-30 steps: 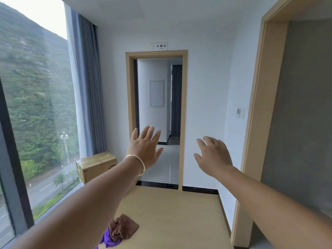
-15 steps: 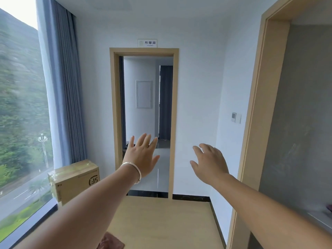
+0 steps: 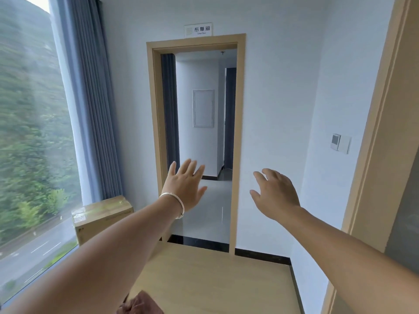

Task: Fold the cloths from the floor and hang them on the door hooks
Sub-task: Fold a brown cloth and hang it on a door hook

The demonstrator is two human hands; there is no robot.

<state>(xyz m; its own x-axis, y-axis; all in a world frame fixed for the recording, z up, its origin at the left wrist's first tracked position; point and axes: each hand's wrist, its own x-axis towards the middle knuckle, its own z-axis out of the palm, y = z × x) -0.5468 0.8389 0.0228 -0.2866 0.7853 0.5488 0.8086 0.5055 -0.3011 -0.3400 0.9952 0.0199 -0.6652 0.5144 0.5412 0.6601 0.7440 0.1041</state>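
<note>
Brown crumpled cloth point(image 3: 141, 303) lies on the pale wooden floor point(image 3: 215, 279) at the bottom edge of the view, partly cut off, just under the left forearm. Both arms reach forward at chest height, well above the cloth. The left hand point(image 3: 184, 185), with a thin silver bangle point(image 3: 175, 201) on its wrist, is spread wide with fingers straight, holding nothing. The right hand point(image 3: 274, 196) is also empty, fingers loosely extended and slightly bent. Ahead stands a light wood-framed doorway point(image 3: 239, 141) with a small white sign point(image 3: 198, 30) above it. A brown cardboard box point(image 3: 102, 215) sits by the blue-grey curtain point(image 3: 90, 98) beside the large window point(image 3: 29, 132).
</note>
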